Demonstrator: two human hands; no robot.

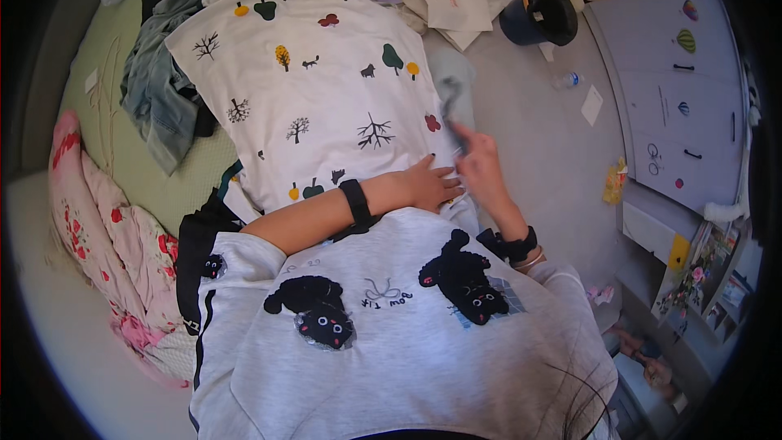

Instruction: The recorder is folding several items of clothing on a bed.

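Observation:
A white cloth (pixel 318 90) printed with trees, fruit shapes and small animals lies spread in front of me. My left hand (pixel 429 184) reaches across to its near right edge and rests flat there, fingers apart, holding nothing. Just right of it, my right hand (pixel 481 161) is closed, partly smeared by motion. A dark grey, slender object (pixel 453 114) juts up from its fingers along the cloth's right side; blur hides its exact kind. The two hands are close together, and I cannot tell whether they touch.
Jeans (pixel 167 85) and other clothes lie on a green bed cover (pixel 106 65) at left, near pink floral fabric (pixel 106 228). Beyond the cloth are paper bags (pixel 456 0) and a dark bin (pixel 533 16). A small bottle (pixel 565 80) and a drawer cabinet (pixel 668 90) are right.

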